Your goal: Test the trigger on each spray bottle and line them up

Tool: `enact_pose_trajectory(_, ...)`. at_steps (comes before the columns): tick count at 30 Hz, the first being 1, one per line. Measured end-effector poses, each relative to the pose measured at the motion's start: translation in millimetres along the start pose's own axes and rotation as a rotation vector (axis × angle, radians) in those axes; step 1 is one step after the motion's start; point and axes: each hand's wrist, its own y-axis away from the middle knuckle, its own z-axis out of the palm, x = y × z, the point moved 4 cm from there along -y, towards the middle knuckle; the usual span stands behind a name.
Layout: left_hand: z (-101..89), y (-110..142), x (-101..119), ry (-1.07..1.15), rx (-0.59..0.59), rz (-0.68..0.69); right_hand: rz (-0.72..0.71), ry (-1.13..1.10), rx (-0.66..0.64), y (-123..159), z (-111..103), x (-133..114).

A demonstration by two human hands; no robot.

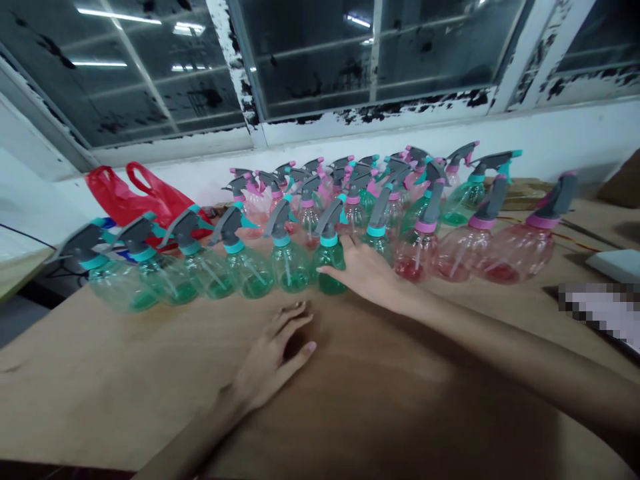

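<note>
My right hand [367, 270] is closed round the body of a green spray bottle [330, 257] in the front row, thumb at the near side and the other fingers partly hidden behind it. That bottle stands upright, with a turquoise collar and grey trigger head. My left hand [275, 357] is over the table just in front of the row, holding nothing, its fingers loosely bent and apart. Green bottles run leftward to an end bottle [117, 287]. Right of my right hand stand pink bottles, one of them a tilted-looking pink spray bottle [520, 250].
Behind the front row, more spray bottles [310, 217] crowd toward the wall. A red plastic bag [150, 203] lies at the back left. To the right are a white box-like object [617, 263] and a blurred-out flat item [607, 313] on the wooden table [125, 380]. Windows line the wall.
</note>
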Motion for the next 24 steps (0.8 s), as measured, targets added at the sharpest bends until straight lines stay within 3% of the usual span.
enact_pose_trajectory(7, -26.5, -16.7, 12.8, 0.333, 0.219, -0.193, -0.1, -0.029, -0.047, 39.4, -11.7, -8.3)
enact_pose_trajectory(14, -35.4, -49.8, 67.9, 0.518, 0.251, -0.067, -0.258, -0.238, -0.121, 90.4, -19.1, -20.9)
enact_pose_trajectory(18, -39.7, -50.3, 96.1, 0.619, 0.278, -0.045, -0.298, -0.25, -0.046, 102.7, -19.0, -21.5)
enact_pose_trajectory(24, -30.9, -52.8, 92.6, 0.633, 0.298, -0.086, -0.388, -0.207, 0.026, 106.3, -12.1, -12.1)
